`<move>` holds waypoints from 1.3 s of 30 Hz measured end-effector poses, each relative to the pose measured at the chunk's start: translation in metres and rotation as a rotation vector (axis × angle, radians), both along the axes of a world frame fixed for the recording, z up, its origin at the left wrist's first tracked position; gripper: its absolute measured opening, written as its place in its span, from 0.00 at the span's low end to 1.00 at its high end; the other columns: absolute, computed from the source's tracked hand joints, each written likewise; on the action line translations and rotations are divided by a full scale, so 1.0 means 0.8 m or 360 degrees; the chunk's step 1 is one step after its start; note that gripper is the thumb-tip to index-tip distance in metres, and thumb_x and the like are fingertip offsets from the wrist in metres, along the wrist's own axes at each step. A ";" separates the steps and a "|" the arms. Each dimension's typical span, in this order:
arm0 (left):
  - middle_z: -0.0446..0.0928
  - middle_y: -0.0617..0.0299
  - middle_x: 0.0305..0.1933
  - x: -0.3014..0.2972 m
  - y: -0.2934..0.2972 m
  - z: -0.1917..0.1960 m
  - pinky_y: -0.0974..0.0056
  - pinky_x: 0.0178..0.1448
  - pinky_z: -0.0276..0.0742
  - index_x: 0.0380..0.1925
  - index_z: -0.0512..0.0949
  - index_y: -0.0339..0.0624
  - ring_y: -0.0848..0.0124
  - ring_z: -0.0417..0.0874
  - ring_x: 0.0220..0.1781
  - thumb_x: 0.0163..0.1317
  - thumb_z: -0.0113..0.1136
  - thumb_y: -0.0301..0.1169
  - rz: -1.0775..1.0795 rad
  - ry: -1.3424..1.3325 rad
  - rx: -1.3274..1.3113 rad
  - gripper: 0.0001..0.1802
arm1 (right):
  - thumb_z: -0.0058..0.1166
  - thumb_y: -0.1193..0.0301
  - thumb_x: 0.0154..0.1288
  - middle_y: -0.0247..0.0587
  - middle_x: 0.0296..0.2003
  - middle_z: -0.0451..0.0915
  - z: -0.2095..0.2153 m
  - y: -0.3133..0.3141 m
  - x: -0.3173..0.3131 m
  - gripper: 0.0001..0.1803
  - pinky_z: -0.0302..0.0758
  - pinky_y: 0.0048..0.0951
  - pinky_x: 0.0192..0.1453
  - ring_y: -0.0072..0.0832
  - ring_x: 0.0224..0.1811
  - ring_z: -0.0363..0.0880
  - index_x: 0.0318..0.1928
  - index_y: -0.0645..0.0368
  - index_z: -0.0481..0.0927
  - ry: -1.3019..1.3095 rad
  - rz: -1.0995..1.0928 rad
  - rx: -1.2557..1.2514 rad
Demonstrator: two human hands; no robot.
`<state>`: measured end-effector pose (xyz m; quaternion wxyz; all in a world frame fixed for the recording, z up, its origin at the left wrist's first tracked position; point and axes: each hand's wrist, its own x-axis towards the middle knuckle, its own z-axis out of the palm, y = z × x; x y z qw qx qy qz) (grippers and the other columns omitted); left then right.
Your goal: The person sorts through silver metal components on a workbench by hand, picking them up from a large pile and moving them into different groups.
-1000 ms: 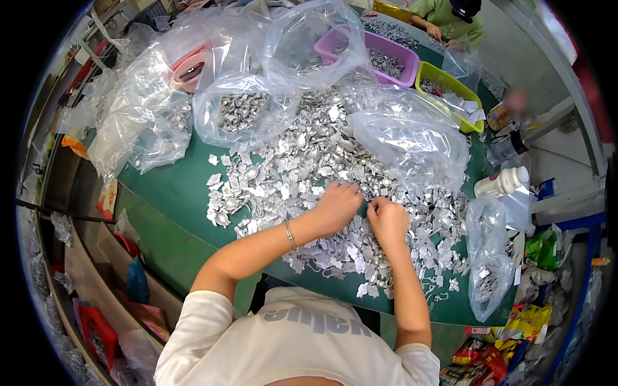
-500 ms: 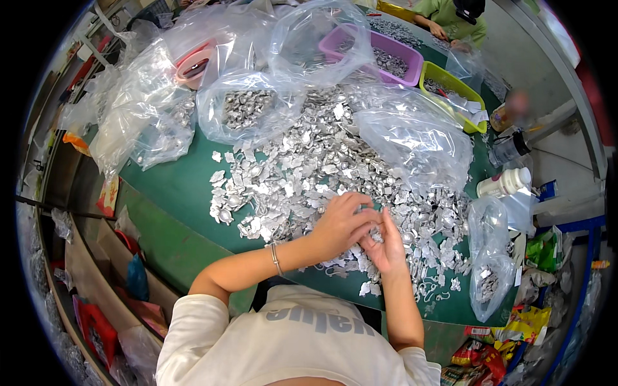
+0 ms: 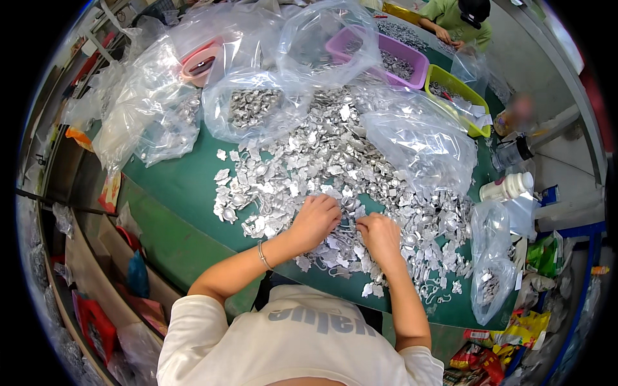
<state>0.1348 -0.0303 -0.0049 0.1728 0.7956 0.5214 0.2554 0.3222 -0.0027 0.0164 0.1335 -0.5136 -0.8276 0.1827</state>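
Note:
A wide heap of small silver-grey metal pieces [image 3: 283, 174], some flat and some hook-shaped, is spread over the green table. My left hand [image 3: 316, 220], with a bangle on its wrist, rests at the near part of the heap, its fingers curled down among the pieces. A short gap to its right, my right hand [image 3: 380, 235] also has its fingers drawn together, thumb and forefinger near the pieces. What either hand pinches, if anything, is too small or hidden to make out. Several hooks [image 3: 344, 248] lie between and just below the hands.
Clear plastic bags [image 3: 418, 148] lie behind and beside the heap, one with metal pieces [image 3: 255, 106] inside. Farther back are a purple basin [image 3: 420, 69] and a yellow-green basin [image 3: 479, 128]. A white bottle [image 3: 507, 186] lies at the right. Another person [image 3: 450, 22] works at the far end.
My hands were together above the heap; now they are apart and lower, the left shifted left, both down at the metal pieces. The view has shifted slightly.

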 end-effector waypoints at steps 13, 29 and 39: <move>0.72 0.61 0.40 -0.021 -0.013 -0.001 0.60 0.48 0.61 0.36 0.76 0.43 0.63 0.72 0.45 0.51 0.61 0.26 0.0193 -0.0064 0.0077 0.11 | 0.57 0.75 0.48 0.42 0.23 0.77 0.005 0.026 0.003 0.02 0.73 0.38 0.30 0.39 0.25 0.77 0.26 0.59 0.81 0.0298 0.0084 -0.0089; 0.77 0.60 0.35 -0.016 -0.004 -0.008 0.63 0.38 0.73 0.33 0.76 0.37 0.69 0.76 0.34 0.59 0.54 0.22 0.0472 -0.1373 -0.0519 0.03 | 0.54 0.80 0.57 0.31 0.17 0.70 0.005 0.000 0.016 0.07 0.58 0.21 0.16 0.20 0.12 0.59 0.37 0.62 0.77 0.1644 -0.0559 -0.0804; 0.77 0.59 0.41 -0.025 -0.013 -0.005 0.61 0.51 0.76 0.43 0.74 0.37 0.69 0.78 0.46 0.68 0.42 0.35 0.0206 -0.2715 -0.1728 0.15 | 0.42 0.63 0.64 0.39 0.30 0.70 0.014 -0.002 -0.014 0.12 0.59 0.21 0.17 0.25 0.23 0.65 0.31 0.59 0.71 0.2948 -0.0740 -0.1887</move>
